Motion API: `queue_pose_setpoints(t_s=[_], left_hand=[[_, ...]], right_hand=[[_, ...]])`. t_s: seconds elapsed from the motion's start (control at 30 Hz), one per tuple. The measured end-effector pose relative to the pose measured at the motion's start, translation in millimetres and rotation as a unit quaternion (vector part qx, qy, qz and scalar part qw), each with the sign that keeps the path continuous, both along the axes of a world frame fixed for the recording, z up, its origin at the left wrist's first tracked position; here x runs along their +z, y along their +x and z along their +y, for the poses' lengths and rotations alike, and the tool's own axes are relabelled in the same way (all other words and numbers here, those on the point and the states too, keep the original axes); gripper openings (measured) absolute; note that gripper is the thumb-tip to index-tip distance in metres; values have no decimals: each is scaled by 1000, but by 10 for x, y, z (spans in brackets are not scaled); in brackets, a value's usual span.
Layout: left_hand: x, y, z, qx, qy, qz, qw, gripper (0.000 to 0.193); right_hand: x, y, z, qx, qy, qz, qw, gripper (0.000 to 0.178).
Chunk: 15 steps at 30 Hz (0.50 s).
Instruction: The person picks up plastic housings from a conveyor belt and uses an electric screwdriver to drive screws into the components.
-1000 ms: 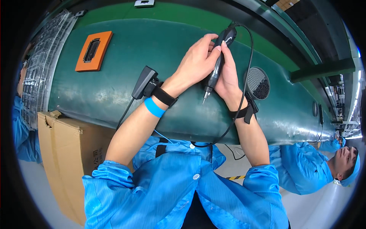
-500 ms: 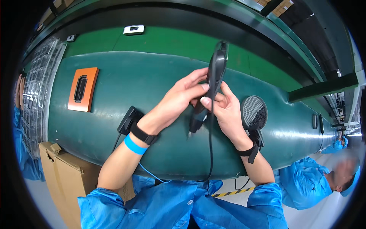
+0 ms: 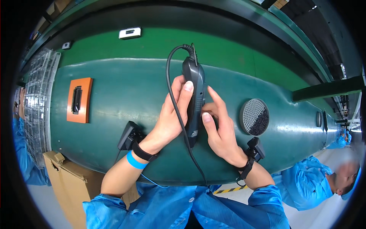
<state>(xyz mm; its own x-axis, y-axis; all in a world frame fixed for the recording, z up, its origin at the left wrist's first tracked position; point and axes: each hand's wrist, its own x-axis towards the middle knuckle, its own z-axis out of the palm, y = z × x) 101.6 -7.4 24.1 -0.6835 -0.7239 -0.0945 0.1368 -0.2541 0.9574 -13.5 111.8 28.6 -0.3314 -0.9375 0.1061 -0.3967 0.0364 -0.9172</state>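
In the head view, a black electric screwdriver [image 3: 196, 86] is being held above the middle of the table [image 3: 114, 95], its corded end being pointed toward the far side and its lower end toward the wearer. It is being grasped by the fingers of the left hand [image 3: 173, 110], the thumb being laid along its upper body. The right hand [image 3: 222, 133] is being kept just beside it, its fingers loosely parted and the index finger being raised; whether the tool is being touched by the other fingertips cannot be told. A black cable [image 3: 177, 110] is being looped out of the tool's top, past the left hand and down to the near edge. To the right, small dark pieces [image 3: 260, 123] are being held in a round dish [image 3: 246, 114]. An orange block [image 3: 84, 114] with a dark recess is being supported at the table's left, near clear plastic trays [image 3: 36, 110]. Both wrists are being circled by black straps [image 3: 142, 152], the left also by a blue band [image 3: 136, 160].
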Motion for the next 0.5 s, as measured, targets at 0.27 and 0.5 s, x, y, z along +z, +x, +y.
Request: queue_pose_setpoints(t_s=[0.27,0.5], left_hand=[[310,78,189,4,41,187,982,60],[1132,-29,252,-78,37,218,972,31]], right_hand=[[70,134,198,56,-192,-80,976,35],[632,178,613,3,-327,-31,944,41]])
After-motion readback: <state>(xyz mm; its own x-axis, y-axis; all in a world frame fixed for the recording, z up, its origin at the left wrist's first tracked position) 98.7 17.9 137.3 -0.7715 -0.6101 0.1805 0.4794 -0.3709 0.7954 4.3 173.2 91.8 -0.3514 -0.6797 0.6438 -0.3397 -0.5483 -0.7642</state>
